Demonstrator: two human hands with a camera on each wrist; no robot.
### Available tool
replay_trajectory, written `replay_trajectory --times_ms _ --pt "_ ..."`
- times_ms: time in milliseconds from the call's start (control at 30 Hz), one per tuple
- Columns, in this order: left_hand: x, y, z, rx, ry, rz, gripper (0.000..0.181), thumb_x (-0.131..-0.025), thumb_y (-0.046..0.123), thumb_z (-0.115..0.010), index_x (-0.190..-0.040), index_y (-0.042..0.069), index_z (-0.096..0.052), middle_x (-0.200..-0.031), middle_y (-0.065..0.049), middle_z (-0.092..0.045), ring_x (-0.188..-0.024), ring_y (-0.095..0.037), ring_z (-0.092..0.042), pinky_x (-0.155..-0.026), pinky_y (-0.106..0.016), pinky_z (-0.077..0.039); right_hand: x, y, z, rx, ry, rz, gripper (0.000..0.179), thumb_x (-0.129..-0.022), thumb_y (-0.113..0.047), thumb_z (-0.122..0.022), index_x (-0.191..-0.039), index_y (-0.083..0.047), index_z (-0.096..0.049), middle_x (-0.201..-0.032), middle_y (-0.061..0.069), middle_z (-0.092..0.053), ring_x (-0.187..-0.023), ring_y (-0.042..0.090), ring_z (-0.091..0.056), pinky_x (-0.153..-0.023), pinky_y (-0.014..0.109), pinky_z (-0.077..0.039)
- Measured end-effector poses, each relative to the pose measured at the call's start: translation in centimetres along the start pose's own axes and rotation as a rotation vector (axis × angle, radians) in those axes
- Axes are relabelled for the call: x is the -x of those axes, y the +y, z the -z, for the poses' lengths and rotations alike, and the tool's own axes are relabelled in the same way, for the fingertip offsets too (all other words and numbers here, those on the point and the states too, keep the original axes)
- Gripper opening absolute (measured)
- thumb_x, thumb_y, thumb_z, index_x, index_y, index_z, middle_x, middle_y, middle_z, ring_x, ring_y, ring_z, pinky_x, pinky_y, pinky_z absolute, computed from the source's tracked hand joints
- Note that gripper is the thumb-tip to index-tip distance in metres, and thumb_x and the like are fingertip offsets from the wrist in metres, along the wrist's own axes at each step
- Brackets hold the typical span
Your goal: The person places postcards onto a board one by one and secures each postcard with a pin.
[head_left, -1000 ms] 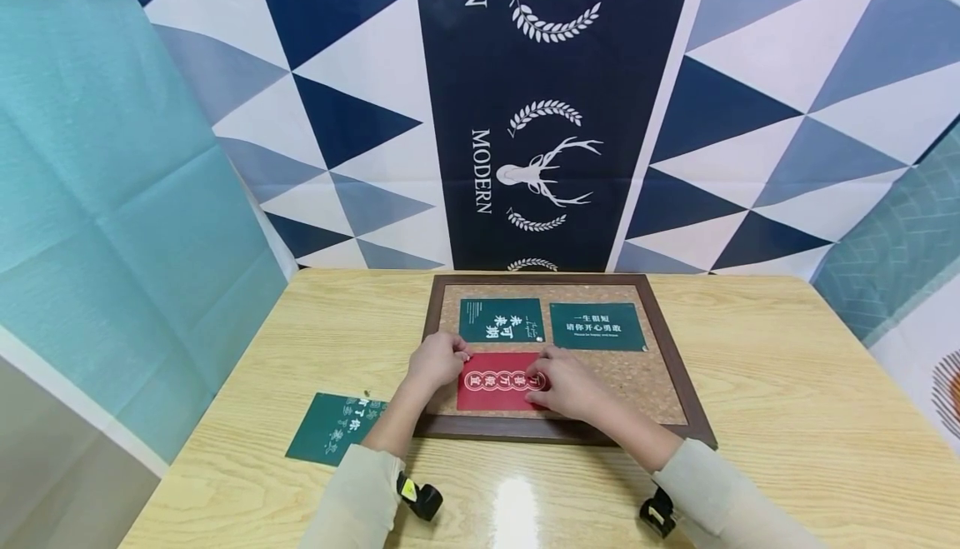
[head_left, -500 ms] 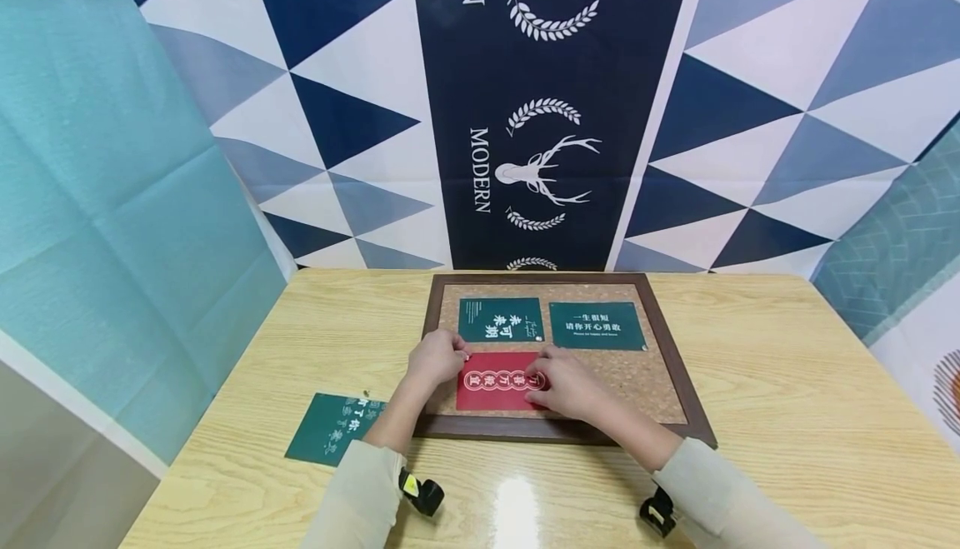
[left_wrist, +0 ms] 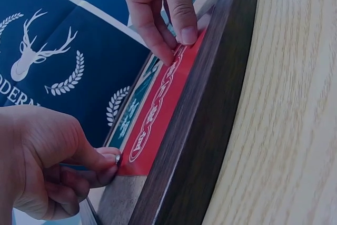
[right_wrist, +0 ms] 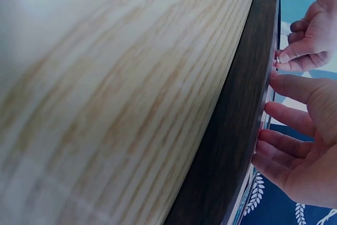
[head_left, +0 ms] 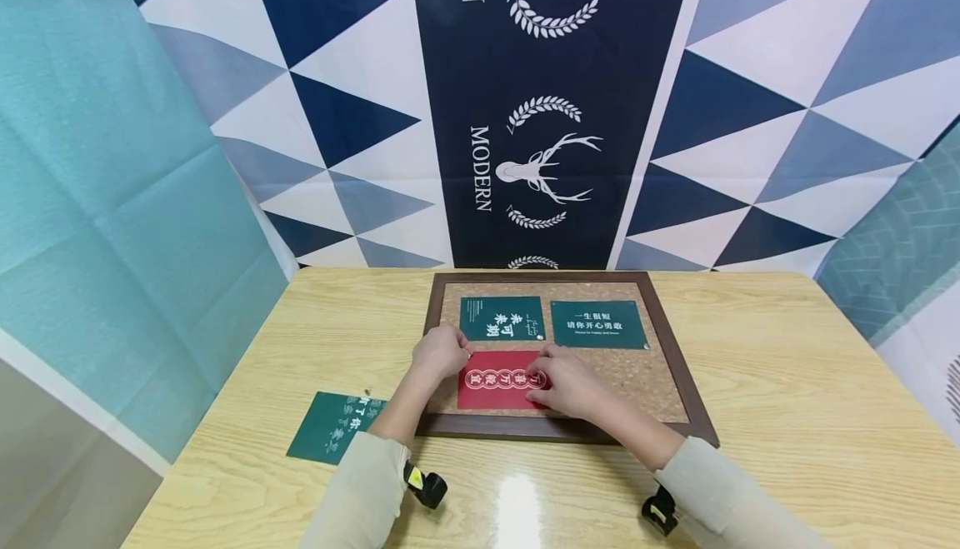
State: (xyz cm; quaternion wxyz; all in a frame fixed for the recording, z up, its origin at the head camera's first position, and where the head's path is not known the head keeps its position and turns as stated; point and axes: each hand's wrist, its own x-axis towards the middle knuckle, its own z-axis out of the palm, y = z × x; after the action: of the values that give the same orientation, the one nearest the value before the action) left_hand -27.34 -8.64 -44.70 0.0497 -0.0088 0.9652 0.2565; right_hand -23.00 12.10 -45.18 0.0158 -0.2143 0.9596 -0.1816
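A red card with white characters lies on the framed cork board, in its lower left part. My left hand pinches a small pale pushpin between thumb and forefinger, right at the card's upper left corner. My right hand rests its spread fingertips on the card's right end and covers part of the lettering. In the right wrist view its fingers reach over the board's dark frame. Above the red card, two green cards, one on the left and one on the right, lie side by side.
Another green card lies on the wooden table left of the board, partly hidden by my left forearm. A small object sits just behind it. A patterned curtain hangs behind the table.
My left fingers have shifted slightly at the red card's corner, still pinching the pushpin. The right hand and the cards have kept their places.
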Motion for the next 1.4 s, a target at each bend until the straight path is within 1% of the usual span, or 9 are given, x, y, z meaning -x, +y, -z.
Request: replay_trajectory --times_ms 200,400,600,1033,1400 --pt "0.02 0.04 0.33 0.001 -0.008 -0.008 0.019 -0.084 0.020 -0.068 -0.067 0.013 -0.063 -0.067 -0.001 -0.058 -0.062 -0.015 -0.051 -0.052 -0.027 -0.037 0.03 -0.04 -0.02 0.000 0.000 -0.011 0.031 -0.075 -0.028 -0.078 -0.101 -0.012 -0.071 -0.101 0.004 -0.058 -0.093 0.019 -0.052 -0.087 0.038 -0.048" --pt "0.01 0.07 0.57 0.013 -0.016 -0.006 0.015 -0.082 0.018 -0.068 -0.069 0.012 -0.065 -0.069 -0.002 -0.061 -0.062 -0.015 -0.052 -0.053 -0.026 -0.037 0.12 -0.04 0.02 0.011 0.004 0.000 0.031 -0.076 -0.028 -0.078 -0.101 -0.011 -0.071 -0.102 0.004 -0.058 -0.094 0.019 -0.052 -0.087 0.040 -0.047" --pt "-0.10 0.05 0.68 -0.005 -0.015 -0.007 0.013 -0.082 0.017 -0.069 -0.070 0.011 -0.065 -0.071 -0.002 -0.061 -0.064 -0.016 -0.053 -0.054 -0.027 -0.038 0.00 -0.09 0.01 0.009 -0.006 -0.004 0.032 -0.077 -0.029 -0.077 -0.102 -0.011 -0.071 -0.104 0.005 -0.058 -0.096 0.020 -0.052 -0.088 0.040 -0.047" --pt "-0.39 0.28 0.74 -0.044 -0.036 -0.005 0.016 -0.083 0.020 -0.068 -0.071 0.012 -0.064 -0.070 -0.002 -0.059 -0.062 -0.014 -0.053 -0.055 -0.027 -0.040 0.08 -0.06 0.02 0.012 -0.006 0.001 0.031 -0.076 -0.027 -0.077 -0.102 -0.011 -0.071 -0.104 0.005 -0.058 -0.096 0.021 -0.053 -0.088 0.041 -0.047" --pt "-0.46 0.38 0.76 -0.037 -0.034 0.004 0.017 -0.083 0.019 -0.069 -0.069 0.011 -0.063 -0.068 -0.002 -0.059 -0.061 -0.014 -0.053 -0.054 -0.026 -0.039 0.06 0.05 0.03 0.012 -0.005 0.011 0.030 -0.076 -0.027 -0.077 -0.101 -0.011 -0.071 -0.104 0.006 -0.058 -0.097 0.022 -0.052 -0.088 0.041 -0.047"
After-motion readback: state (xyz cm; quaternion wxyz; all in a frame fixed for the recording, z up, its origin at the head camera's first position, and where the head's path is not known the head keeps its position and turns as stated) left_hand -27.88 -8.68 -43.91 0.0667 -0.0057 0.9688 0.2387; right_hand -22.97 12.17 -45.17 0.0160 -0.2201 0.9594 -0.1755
